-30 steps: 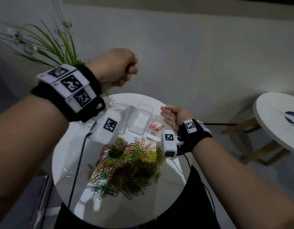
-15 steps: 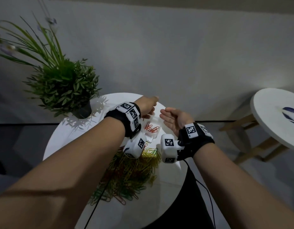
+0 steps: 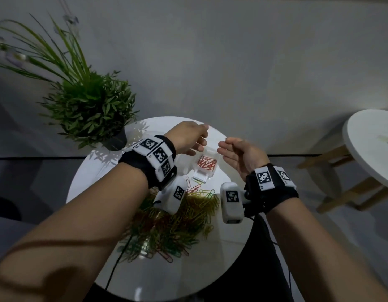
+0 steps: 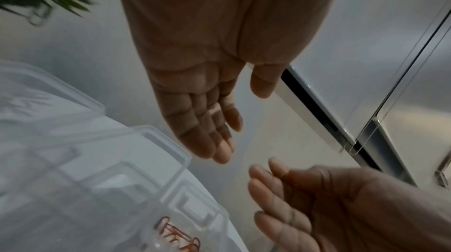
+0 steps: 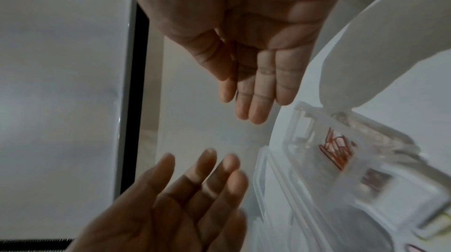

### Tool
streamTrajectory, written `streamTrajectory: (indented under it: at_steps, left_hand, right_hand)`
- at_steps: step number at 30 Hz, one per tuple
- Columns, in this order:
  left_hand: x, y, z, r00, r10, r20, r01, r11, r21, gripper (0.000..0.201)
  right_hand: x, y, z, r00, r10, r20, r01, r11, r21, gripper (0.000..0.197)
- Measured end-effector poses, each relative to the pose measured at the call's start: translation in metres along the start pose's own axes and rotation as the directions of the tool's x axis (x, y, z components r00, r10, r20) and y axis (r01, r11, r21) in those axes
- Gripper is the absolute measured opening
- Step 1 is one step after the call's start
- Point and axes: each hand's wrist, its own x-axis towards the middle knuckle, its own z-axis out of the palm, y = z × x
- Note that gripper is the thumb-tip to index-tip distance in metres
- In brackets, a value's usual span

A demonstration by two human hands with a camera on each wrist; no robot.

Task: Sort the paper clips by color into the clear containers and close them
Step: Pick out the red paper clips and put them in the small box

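Note:
A small clear container (image 3: 207, 168) holding red paper clips (image 3: 207, 165) stands at the far side of the round white table (image 3: 228, 247). Both my hands hover just beyond it, palms facing each other. My left hand (image 3: 197, 140) is on its left and my right hand (image 3: 230, 149) on its right. Each has relaxed, nearly straight fingers and holds nothing. The wrist views confirm the empty left hand (image 4: 234, 121) and right hand (image 5: 244, 102). A mixed pile of red, yellow and green clips (image 3: 173, 221) lies in the table's middle, partly hidden by my left forearm.
More clear containers (image 4: 97, 169) sit left of the red-clip one, under my left wrist. A potted green plant (image 3: 90, 105) stands at the table's far left edge. A second white round table (image 3: 371, 149) is off to the right. A black cable (image 3: 116, 264) trails over the near side.
My left hand came down from a raised fist and now hovers open beside the red-clip container. My right hand lifted a little and stays open there.

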Motion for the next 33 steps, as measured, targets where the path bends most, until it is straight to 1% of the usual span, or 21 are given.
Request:
streamTrajectory:
  at_steps: [4, 6, 7, 8, 9, 10, 11, 12, 13, 15, 17, 19, 21, 22, 24, 25, 27, 28, 30, 32, 33]
  left_hand:
    - [-0.041, -0.043, -0.025, 0.987, 0.111, -0.113, -0.094, 0.984, 0.150, 0.009]
    - [-0.060, -0.070, -0.034, 0.975, 0.166, -0.147, -0.118, 0.950, 0.288, 0.009]
    - [-0.069, -0.083, -0.037, 0.971, 0.180, -0.155, -0.113, 0.923, 0.368, 0.009]
    - [-0.077, -0.097, -0.039, 0.970, 0.182, -0.158, -0.096, 0.893, 0.440, 0.008]
    - [-0.084, -0.111, -0.039, 0.973, 0.169, -0.157, -0.072, 0.867, 0.493, 0.005]
    - [-0.089, -0.124, -0.039, 0.977, 0.150, -0.151, -0.049, 0.849, 0.527, 0.004]
    - [-0.093, -0.136, -0.038, 0.982, 0.123, -0.143, -0.024, 0.833, 0.553, 0.011]
    - [-0.096, -0.146, -0.036, 0.987, 0.100, -0.127, -0.007, 0.812, 0.584, 0.020]
    - [-0.097, -0.154, -0.034, 0.990, 0.083, -0.114, 0.005, 0.784, 0.620, 0.028]
    - [-0.099, -0.166, -0.032, 0.990, 0.090, -0.107, 0.005, 0.743, 0.669, 0.036]
    - [-0.099, -0.173, -0.034, 0.985, 0.116, -0.130, 0.000, 0.746, 0.665, 0.032]
    - [-0.100, -0.177, -0.038, 0.974, 0.147, -0.172, -0.002, 0.764, 0.645, 0.023]
    - [-0.100, -0.181, -0.041, 0.962, 0.167, -0.217, 0.001, 0.790, 0.613, 0.019]
    - [-0.101, -0.182, -0.042, 0.956, 0.169, -0.239, 0.005, 0.808, 0.590, 0.018]
    - [-0.101, -0.186, -0.044, 0.946, 0.158, -0.284, 0.006, 0.864, 0.503, 0.015]
    - [-0.101, -0.188, -0.045, 0.941, 0.151, -0.303, -0.002, 0.898, 0.440, 0.014]
    - [-0.101, -0.192, -0.046, 0.938, 0.142, -0.315, -0.031, 0.943, 0.332, 0.018]
    - [-0.102, -0.193, -0.047, 0.941, 0.139, -0.307, -0.044, 0.954, 0.298, 0.020]
    - [-0.105, -0.194, -0.048, 0.948, 0.154, -0.279, -0.067, 0.952, 0.300, 0.018]
    - [-0.109, -0.196, -0.048, 0.943, 0.210, -0.258, -0.087, 0.905, 0.416, 0.014]
    - [-0.112, -0.197, -0.047, 0.939, 0.241, -0.245, -0.097, 0.869, 0.486, 0.009]
  right_hand:
    - [-0.035, 0.029, 0.003, 0.999, -0.042, -0.023, 0.038, 0.986, -0.164, 0.017]
    - [-0.051, 0.051, 0.012, 0.997, -0.070, 0.027, 0.075, 0.947, -0.313, 0.014]
    - [-0.057, 0.064, 0.017, 0.993, -0.093, 0.079, 0.118, 0.897, -0.426, 0.015]
    - [-0.061, 0.076, 0.022, 0.983, -0.109, 0.148, 0.175, 0.797, -0.578, 0.016]
    - [-0.064, 0.086, 0.028, 0.968, -0.094, 0.232, 0.238, 0.632, -0.738, 0.025]
    - [-0.066, 0.095, 0.033, 0.952, -0.053, 0.300, 0.294, 0.417, -0.860, 0.039]
    - [-0.067, 0.103, 0.037, 0.942, -0.018, 0.335, 0.330, 0.226, -0.916, 0.051]
    - [-0.070, 0.106, 0.041, 0.941, -0.003, 0.339, 0.337, 0.109, -0.935, 0.057]
    - [-0.071, 0.109, 0.043, 0.943, -0.010, 0.332, 0.332, 0.061, -0.941, 0.059]
    - [-0.071, 0.112, 0.041, 0.945, -0.047, 0.323, 0.324, 0.005, -0.946, 0.052]
    - [-0.070, 0.110, 0.038, 0.941, -0.078, 0.329, 0.325, -0.065, -0.944, 0.042]
    - [-0.070, 0.105, 0.038, 0.927, -0.131, 0.351, 0.340, -0.100, -0.935, 0.035]
    - [-0.072, 0.103, 0.044, 0.892, -0.159, 0.422, 0.409, -0.110, -0.906, 0.033]
    - [-0.073, 0.105, 0.050, 0.866, -0.145, 0.479, 0.466, -0.116, -0.877, 0.031]
    - [-0.076, 0.113, 0.063, 0.810, -0.063, 0.583, 0.569, -0.156, -0.808, 0.026]
    - [-0.077, 0.118, 0.069, 0.793, -0.025, 0.609, 0.593, -0.204, -0.779, 0.025]
    - [-0.077, 0.124, 0.074, 0.790, -0.018, 0.613, 0.579, -0.306, -0.756, 0.024]
    - [-0.076, 0.124, 0.074, 0.798, -0.044, 0.600, 0.556, -0.326, -0.764, 0.023]
    - [-0.074, 0.126, 0.071, 0.801, -0.105, 0.590, 0.537, -0.311, -0.784, 0.021]
    - [-0.075, 0.129, 0.071, 0.781, -0.128, 0.611, 0.561, -0.285, -0.777, 0.020]
    - [-0.076, 0.130, 0.072, 0.776, -0.112, 0.620, 0.572, -0.289, -0.768, 0.020]
